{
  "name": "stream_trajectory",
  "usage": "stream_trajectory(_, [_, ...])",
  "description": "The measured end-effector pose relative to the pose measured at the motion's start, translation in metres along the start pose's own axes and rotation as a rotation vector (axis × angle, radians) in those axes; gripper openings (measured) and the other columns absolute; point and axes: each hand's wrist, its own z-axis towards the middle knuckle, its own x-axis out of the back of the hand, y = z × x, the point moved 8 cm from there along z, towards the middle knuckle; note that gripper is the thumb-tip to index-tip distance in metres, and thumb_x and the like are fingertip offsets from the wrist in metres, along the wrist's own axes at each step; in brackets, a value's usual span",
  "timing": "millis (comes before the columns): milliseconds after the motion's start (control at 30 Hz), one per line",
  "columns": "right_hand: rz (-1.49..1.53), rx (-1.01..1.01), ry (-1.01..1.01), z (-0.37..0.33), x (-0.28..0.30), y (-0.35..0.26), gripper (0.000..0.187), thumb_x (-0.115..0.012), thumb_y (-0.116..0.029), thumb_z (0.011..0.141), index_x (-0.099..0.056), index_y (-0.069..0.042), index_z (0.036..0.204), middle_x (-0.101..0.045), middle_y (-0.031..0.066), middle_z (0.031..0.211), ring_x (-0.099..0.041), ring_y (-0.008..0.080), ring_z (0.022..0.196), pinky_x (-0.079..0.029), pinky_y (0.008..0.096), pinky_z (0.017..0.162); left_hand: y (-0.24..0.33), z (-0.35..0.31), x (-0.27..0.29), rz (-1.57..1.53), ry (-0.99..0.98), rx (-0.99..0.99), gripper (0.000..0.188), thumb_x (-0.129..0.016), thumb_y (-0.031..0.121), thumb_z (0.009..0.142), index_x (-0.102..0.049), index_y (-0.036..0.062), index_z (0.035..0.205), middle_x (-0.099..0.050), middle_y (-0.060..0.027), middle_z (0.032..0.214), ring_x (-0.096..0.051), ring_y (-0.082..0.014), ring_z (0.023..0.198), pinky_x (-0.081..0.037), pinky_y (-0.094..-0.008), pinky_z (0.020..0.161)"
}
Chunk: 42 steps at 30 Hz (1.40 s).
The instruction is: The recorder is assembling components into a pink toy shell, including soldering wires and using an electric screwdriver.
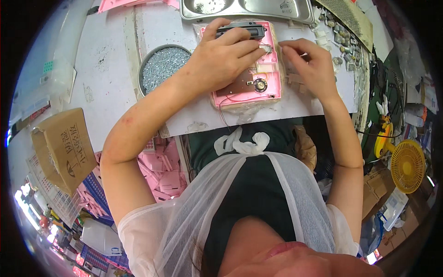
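Note:
A pink plastic housing (273, 87) lies on the table, its inside facing up. It carries a long black part (255, 30) at the far end, a round speaker-like disc (260, 85), a brown board (237, 87) and thin wires. My left hand (221, 60) reaches over it, two fingers across the black part. Its thumb and index finger close at a small pale part (266, 48) near the housing's right edge. Just right of the housing, my right hand (314, 64) holds its thumb and index fingertips together; anything between them is too small to make out.
A round bowl of small silver screws (164, 69) stands left of the housing. A metal tray (249, 17) lies beyond it. Small metal parts (344, 39) are scattered at the right. A cardboard box (64, 147) stands left, a yellow fan (408, 166) right; pink parts (161, 168) lie below the table edge.

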Motion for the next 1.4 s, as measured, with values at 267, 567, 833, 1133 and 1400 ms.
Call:
stream_trajectory(267, [0.149, -0.269, -0.101, 0.013, -0.024, 0.024, 0.02, -0.075, -0.016, 0.089, -0.074, 0.003, 0.095, -0.071, 0.0059, 0.078, -0.06, 0.0087, 0.066, -0.048, 0.025, 0.06, 0.0, -0.012, 0.013, -0.025, 0.056, -0.031, 0.029, -0.068, 0.025, 0.08, -0.073, 0.0156, 0.107, -0.066, 0.0054, 0.111, -0.058, -0.0166, 0.11, -0.037, -0.0418, 0.102])
stream_trajectory(567, [0.009, -0.105, -0.067, 0.012, -0.017, 0.013, 0.022, -0.077, -0.021, 0.085, -0.075, -0.002, 0.096, -0.072, 0.0085, 0.09, -0.063, 0.0186, 0.079, -0.05, 0.0311, 0.074, 0.005, -0.021, 0.012, 0.084, 0.001, -0.003, 0.031, -0.072, 0.024, 0.079, -0.075, 0.0189, 0.109, -0.067, 0.0078, 0.12, -0.056, -0.0154, 0.113, -0.031, -0.0413, 0.103])
stream_trajectory(833, [-0.473, 0.415, -0.003, -0.059, -0.034, -0.035, 0.028, -0.076, -0.028, 0.081, -0.073, -0.013, 0.104, -0.055, 0.012, 0.14, -0.037, 0.0428, 0.132, -0.032, 0.0509, 0.11, 0.005, -0.019, 0.019, 0.061, 0.041, 0.013, 0.031, -0.073, 0.025, 0.078, -0.074, 0.0199, 0.109, -0.067, 0.0084, 0.123, -0.055, -0.0153, 0.112, -0.029, -0.041, 0.102])
stream_trajectory(1133, [-0.341, 0.353, 0.161, -0.059, 0.052, -0.037, 0.033, -0.077, -0.025, 0.081, -0.072, -0.011, 0.11, -0.059, 0.0133, 0.136, -0.044, 0.039, 0.13, -0.035, 0.0506, 0.109, 0.001, -0.017, 0.01, -0.009, -0.099, 0.124, 0.05, -0.067, 0.045, 0.083, -0.068, 0.0147, 0.123, -0.064, 0.0006, 0.13, -0.051, -0.0254, 0.113, -0.024, -0.0483, 0.105])
stream_trajectory(1400, [-0.604, -0.231, 0.508, 0.109, 0.372, 0.181, 0.027, -0.071, -0.029, 0.086, -0.076, -0.007, 0.101, -0.076, 0.013, 0.095, -0.072, 0.0294, 0.088, -0.055, 0.0389, 0.08, 0.011, 0.005, -0.017, 0.032, -0.473, -0.056, 0.085, -0.052, 0.073, 0.084, -0.048, 0.0188, 0.15, -0.041, -0.0009, 0.158, -0.029, -0.0328, 0.149, 0.004, -0.0687, 0.116])
